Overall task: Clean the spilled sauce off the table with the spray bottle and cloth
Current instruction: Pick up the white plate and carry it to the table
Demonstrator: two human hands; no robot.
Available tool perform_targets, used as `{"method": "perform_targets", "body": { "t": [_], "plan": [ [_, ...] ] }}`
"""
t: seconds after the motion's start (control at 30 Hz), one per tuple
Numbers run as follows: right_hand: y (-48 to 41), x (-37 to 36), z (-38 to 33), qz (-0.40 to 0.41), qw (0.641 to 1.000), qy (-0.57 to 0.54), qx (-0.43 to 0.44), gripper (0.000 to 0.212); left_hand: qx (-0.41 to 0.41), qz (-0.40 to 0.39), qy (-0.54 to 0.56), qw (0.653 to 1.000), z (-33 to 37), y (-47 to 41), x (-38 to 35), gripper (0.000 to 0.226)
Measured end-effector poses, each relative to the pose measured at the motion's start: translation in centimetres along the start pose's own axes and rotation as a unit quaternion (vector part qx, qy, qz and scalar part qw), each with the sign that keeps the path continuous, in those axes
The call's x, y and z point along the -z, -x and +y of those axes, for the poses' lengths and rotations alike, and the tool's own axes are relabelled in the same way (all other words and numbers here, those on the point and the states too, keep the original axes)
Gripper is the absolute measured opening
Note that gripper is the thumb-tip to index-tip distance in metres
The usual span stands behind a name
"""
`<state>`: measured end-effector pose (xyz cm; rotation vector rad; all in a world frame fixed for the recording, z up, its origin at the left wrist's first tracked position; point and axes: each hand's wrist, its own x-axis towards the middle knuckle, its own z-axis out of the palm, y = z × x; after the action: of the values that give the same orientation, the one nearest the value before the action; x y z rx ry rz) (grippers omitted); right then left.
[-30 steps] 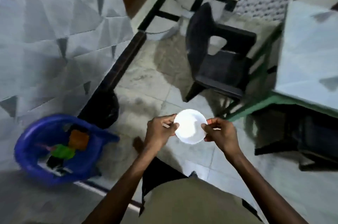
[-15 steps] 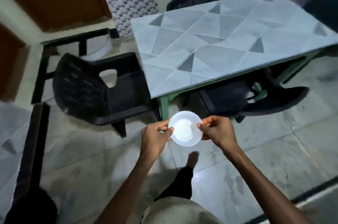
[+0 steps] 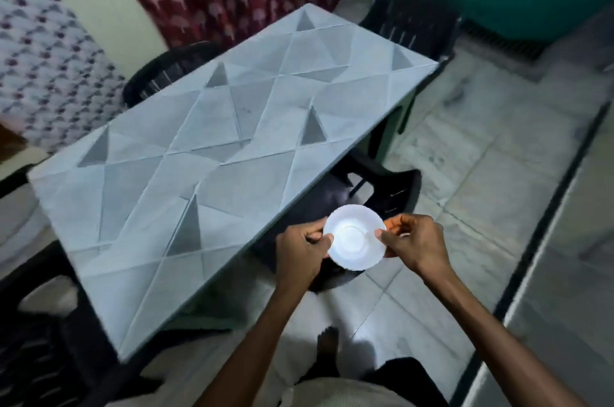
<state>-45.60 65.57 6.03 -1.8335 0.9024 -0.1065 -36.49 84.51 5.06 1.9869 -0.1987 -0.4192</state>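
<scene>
White round saucer with a scalloped rim (image 3: 354,237) is held roughly level between both hands. The left hand (image 3: 300,250) pinches the left rim with the thumb on top. The right hand (image 3: 413,243) pinches the opposite rim and also has a small orange item (image 3: 393,223) tucked against its fingers, too hidden to identify.

The grey rectangular table with a triangle-pattern top (image 3: 216,147) lies ahead and to the left of the hands. Its long axis runs diagonally, from the left of the left hand away to the far right. The left hand is the nearer one, just beside the table's near long edge. The saucer sits outside that edge, above a black plastic chair (image 3: 382,187).

No sauce shows on the table top. Spray bottle and cloth are not in view.

Judgement: the coming move runs leftward and forward, across the near edge.
</scene>
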Motion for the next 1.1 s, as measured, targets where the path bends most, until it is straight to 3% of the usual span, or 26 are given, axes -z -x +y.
{"method": "perform_targets", "body": {
  "t": [0.2, 0.3, 0.67, 0.93, 1.1],
  "plan": [
    [-9.7, 9.1, 1.8, 0.066, 0.998, -0.013, -0.006, 0.006, -0.026, -0.091, -0.016, 0.995, 7.0, -8.1, -10.4, 0.038],
    [-15.1, 13.7, 2.4, 0.079, 0.997, -0.024, 0.004, 0.006, -0.029, -0.101, 0.008, 0.994, 9.8, -11.4, -15.8, 0.031],
    [-36.8, 28.2, 1.8, 0.0, 0.998, -0.008, 0.055, 0.009, -0.015, 0.006, 0.068, 0.998, 19.2, -21.7, -33.5, 0.047],
    [-51.5, 28.1, -1.6, -0.05, 0.991, 0.048, 0.116, 0.008, 0.043, 0.105, 0.112, 0.987, 21.0, -32.6, -38.8, 0.04],
    [-61.1, 26.5, -4.4, -0.088, 0.98, 0.102, 0.147, 0.008, 0.062, 0.16, 0.079, 0.982, 22.0, -40.9, -40.7, 0.054]
  ]
}}
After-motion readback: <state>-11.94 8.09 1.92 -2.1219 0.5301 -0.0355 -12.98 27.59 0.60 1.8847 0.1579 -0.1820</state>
